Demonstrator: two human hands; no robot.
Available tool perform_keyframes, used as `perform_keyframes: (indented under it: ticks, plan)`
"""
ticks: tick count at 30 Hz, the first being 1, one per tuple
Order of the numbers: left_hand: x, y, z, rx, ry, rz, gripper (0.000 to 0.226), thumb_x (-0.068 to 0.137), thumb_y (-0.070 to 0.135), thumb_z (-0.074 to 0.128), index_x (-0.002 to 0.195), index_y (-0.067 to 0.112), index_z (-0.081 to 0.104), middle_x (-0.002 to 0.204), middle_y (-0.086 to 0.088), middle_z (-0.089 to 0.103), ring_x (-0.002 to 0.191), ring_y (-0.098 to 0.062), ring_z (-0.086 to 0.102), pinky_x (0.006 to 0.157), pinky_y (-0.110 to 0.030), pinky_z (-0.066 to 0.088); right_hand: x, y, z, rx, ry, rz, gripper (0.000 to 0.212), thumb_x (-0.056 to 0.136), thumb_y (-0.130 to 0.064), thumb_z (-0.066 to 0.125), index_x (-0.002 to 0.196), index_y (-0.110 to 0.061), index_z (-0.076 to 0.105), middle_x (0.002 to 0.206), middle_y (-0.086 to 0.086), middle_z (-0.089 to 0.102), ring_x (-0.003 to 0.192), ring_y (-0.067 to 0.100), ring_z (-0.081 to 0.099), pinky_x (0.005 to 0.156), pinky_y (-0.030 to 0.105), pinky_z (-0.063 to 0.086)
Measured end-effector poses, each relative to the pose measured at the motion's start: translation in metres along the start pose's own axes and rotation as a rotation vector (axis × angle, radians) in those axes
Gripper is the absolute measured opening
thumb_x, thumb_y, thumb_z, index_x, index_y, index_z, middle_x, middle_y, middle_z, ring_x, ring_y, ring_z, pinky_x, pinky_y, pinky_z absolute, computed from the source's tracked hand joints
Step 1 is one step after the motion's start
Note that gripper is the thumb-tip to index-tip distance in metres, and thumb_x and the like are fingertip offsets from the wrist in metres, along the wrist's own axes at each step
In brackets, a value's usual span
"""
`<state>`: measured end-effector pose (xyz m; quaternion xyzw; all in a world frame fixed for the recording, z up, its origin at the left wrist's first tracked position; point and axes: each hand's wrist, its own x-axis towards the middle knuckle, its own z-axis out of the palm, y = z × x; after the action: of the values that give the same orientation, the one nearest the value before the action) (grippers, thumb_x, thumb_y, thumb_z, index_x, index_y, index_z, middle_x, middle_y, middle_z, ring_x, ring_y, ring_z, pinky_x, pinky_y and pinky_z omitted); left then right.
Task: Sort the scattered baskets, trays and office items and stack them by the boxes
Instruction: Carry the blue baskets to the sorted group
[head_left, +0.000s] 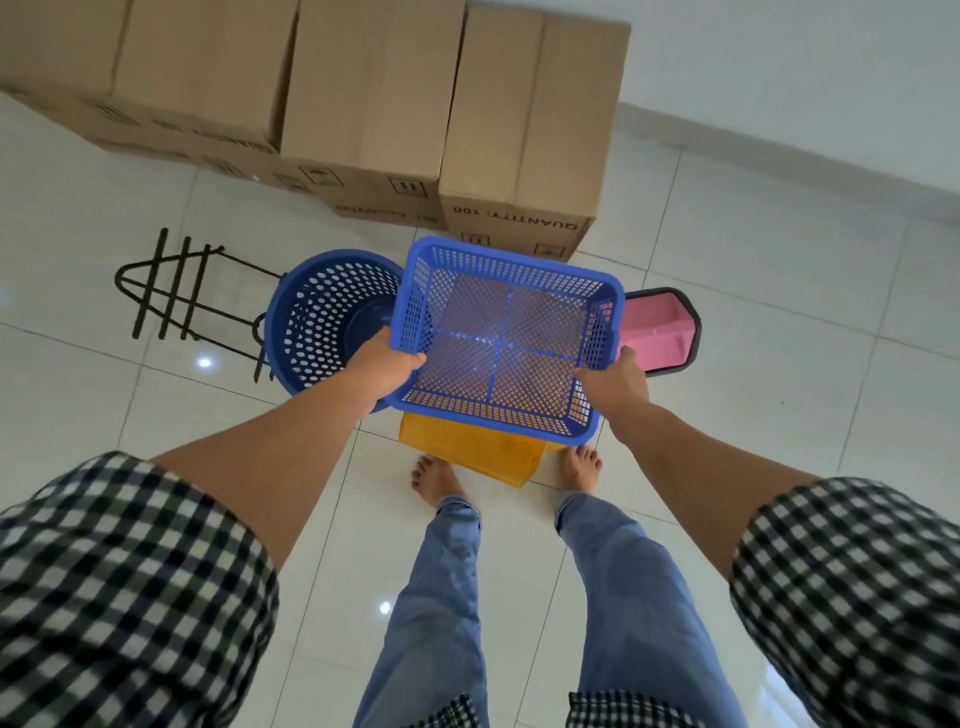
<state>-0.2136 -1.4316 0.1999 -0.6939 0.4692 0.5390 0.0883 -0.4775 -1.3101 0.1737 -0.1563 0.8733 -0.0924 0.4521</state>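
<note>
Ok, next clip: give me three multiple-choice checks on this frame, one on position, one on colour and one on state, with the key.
1. Where is the round blue basket relative to the rectangular blue basket?
A. on the person's left of it
B. on the person's right of it
C. inside it

2. What colour is the flat item showing under the rectangular basket's near edge?
A. green
B. white
C. yellow

3. The rectangular basket is:
A. resting flat on the floor
B. held up by two corners
C. set on top of a box

Key:
1 A, it shows just beyond the left hand.
2 C, its visible part is plain yellow.
3 B, the left hand and the right hand grip its near corners.
</note>
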Motion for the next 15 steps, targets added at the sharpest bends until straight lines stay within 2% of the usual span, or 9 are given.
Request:
perform_keyframes:
  ticks: [1, 3, 5, 7, 11, 15]
  plan:
    - [-0.009, 0.000, -0.001, 0.011, 0.016, -0.005, 0.064, 0.098, 0.026, 0.065, 0.153, 0.015, 0.035, 0.151, -0.006, 0.046, 0.134, -0.030, 0.047, 0.099, -0.035, 0.038, -0.009, -0.003, -0.004, -0.031, -0.006, -0.028, 0.070, 0.088, -0.028, 0.069, 0.145, -0.005, 0.036, 0.139, 0.023, 0.050, 0.124, 0.040, 0.054, 0.105, 0.049, 0.045]
    - [-0.030, -0.002, -0.006, 0.017, 0.047, -0.026, 0.079, 0.097, 0.029, 0.065, 0.160, 0.014, 0.019, 0.160, -0.006, 0.033, 0.142, -0.030, 0.038, 0.108, -0.038, 0.035, -0.026, -0.011, -0.012, -0.092, -0.012, -0.102, 0.072, 0.088, -0.028, 0.069, 0.148, -0.008, 0.034, 0.141, 0.022, 0.049, 0.126, 0.040, 0.052, 0.106, 0.049, 0.044]
    - [-0.053, -0.002, -0.013, 0.030, 0.088, -0.031, 0.084, 0.097, 0.032, 0.064, 0.161, 0.015, 0.012, 0.164, -0.006, 0.026, 0.146, -0.031, 0.033, 0.116, -0.042, 0.032, -0.043, -0.024, -0.019, -0.157, -0.022, -0.198, 0.078, 0.089, -0.032, 0.069, 0.153, -0.011, 0.030, 0.147, 0.019, 0.043, 0.133, 0.039, 0.047, 0.109, 0.050, 0.041]
    - [-0.078, -0.003, -0.021, 0.051, 0.142, -0.030, 0.084, 0.097, 0.034, 0.064, 0.161, 0.016, 0.013, 0.163, -0.008, 0.028, 0.144, -0.032, 0.036, 0.115, -0.042, 0.035, -0.061, -0.038, -0.023, -0.236, -0.035, -0.312, 0.081, 0.089, -0.033, 0.068, 0.155, -0.012, 0.027, 0.152, 0.018, 0.039, 0.139, 0.038, 0.041, 0.112, 0.051, 0.038]
    - [-0.135, -0.005, -0.040, 0.081, 0.304, -0.027, 0.077, 0.097, 0.034, 0.061, 0.159, 0.016, 0.020, 0.155, -0.014, 0.040, 0.133, -0.034, 0.046, 0.096, -0.036, 0.042, -0.101, -0.067, -0.021, -0.395, -0.099, -0.497, 0.082, 0.091, -0.038, 0.066, 0.157, -0.015, 0.023, 0.160, 0.013, 0.028, 0.147, 0.034, 0.029, 0.117, 0.054, 0.029]
    - [-0.193, -0.019, -0.044, 0.010, 0.445, -0.020, 0.065, 0.095, 0.031, 0.062, 0.152, 0.015, 0.033, 0.147, -0.015, 0.049, 0.129, -0.036, 0.051, 0.096, -0.038, 0.044, -0.142, -0.093, -0.018, -0.577, -0.197, -0.704, 0.086, 0.097, -0.047, 0.059, 0.161, -0.018, 0.010, 0.167, 0.011, 0.015, 0.152, 0.034, 0.018, 0.120, 0.059, 0.021]
